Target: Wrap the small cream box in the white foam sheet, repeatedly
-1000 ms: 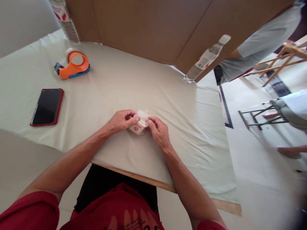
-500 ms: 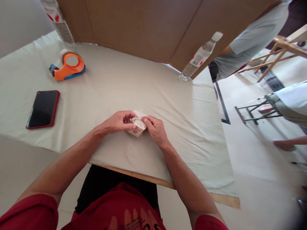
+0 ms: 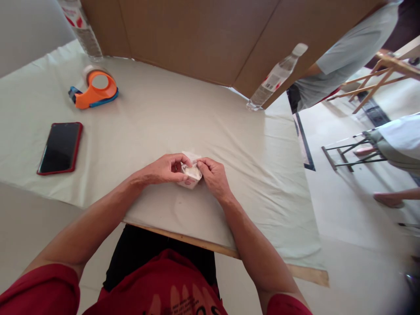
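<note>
A small white carton with red print (image 3: 190,173) rests on the pale cloth of the table (image 3: 157,118), near the front edge. My left hand (image 3: 163,169) pinches its left side, fingers curled round it. On the carton's right side, my right hand (image 3: 214,176) is closed on the top flaps with thumb and fingertips. Most of the carton is hidden between the two hands.
A red-cased phone (image 3: 60,148) lies at the left. An orange tape dispenser (image 3: 95,89) sits at the back left beside a water bottle (image 3: 80,27). Another bottle (image 3: 274,78) stands at the back right against brown cardboard walls (image 3: 197,35). Other people sit at the right.
The carton's top flaps stood up a second ago; they are now folded down under my fingers, and both hands have closed in tighter on it.
</note>
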`<state>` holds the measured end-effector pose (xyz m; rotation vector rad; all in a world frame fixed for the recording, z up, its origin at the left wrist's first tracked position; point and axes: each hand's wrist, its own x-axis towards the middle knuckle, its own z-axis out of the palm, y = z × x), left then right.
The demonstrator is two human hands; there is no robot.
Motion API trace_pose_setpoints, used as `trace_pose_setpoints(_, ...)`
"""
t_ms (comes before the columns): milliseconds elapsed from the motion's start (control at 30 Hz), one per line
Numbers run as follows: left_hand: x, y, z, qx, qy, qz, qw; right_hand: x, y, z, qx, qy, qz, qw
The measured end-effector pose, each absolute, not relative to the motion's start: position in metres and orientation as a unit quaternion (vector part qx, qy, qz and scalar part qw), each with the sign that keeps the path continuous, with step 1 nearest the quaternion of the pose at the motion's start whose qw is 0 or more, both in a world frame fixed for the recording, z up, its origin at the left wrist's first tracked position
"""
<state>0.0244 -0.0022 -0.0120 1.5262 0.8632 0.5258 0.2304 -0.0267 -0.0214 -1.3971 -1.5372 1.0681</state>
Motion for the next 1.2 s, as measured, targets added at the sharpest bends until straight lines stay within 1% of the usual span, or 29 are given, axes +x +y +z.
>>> trace_pose_setpoints(167,0.025,-0.002,-0.01,0.668,0.373,0.265,0.586,0.232,-0.028,-0.015,-0.543,-0.617,0.446,0.355)
trace_pose_setpoints(400,0.026,-0.006,-0.009,0.642,0.37,0.254,0.622,0.234,-0.027,-0.013,-0.536,-0.647,0.439,0.318)
trace_pose_setpoints(467,0.027,-0.006,-0.009,0.639,0.365,0.259,0.625,0.234,-0.027,-0.013,-0.542,-0.659,0.419,0.309)
trace_pose_setpoints(533,0.027,-0.006,-0.009,0.637,0.369,0.26,0.625,0.235,-0.027,-0.014,-0.558,-0.661,0.384,0.322)
trace_pose_setpoints(633,0.026,-0.004,-0.01,0.636,0.38,0.256,0.621,0.242,-0.021,-0.015,-0.586,-0.64,0.337,0.366)
trace_pose_setpoints(700,0.026,-0.003,-0.011,0.637,0.384,0.253,0.618,0.248,-0.015,-0.017,-0.603,-0.631,0.317,0.37)
trace_pose_setpoints(900,0.027,-0.002,-0.012,0.639,0.398,0.254,0.608,0.249,0.008,-0.021,-0.624,-0.669,0.282,0.288)
trace_pose_setpoints(1033,0.028,-0.001,-0.012,0.62,0.403,0.247,0.627,0.243,0.021,-0.022,-0.625,-0.664,0.328,0.246)
trace_pose_setpoints(1200,0.029,0.0,-0.011,0.592,0.402,0.248,0.654,0.241,0.024,-0.021,-0.572,-0.614,0.467,0.277)
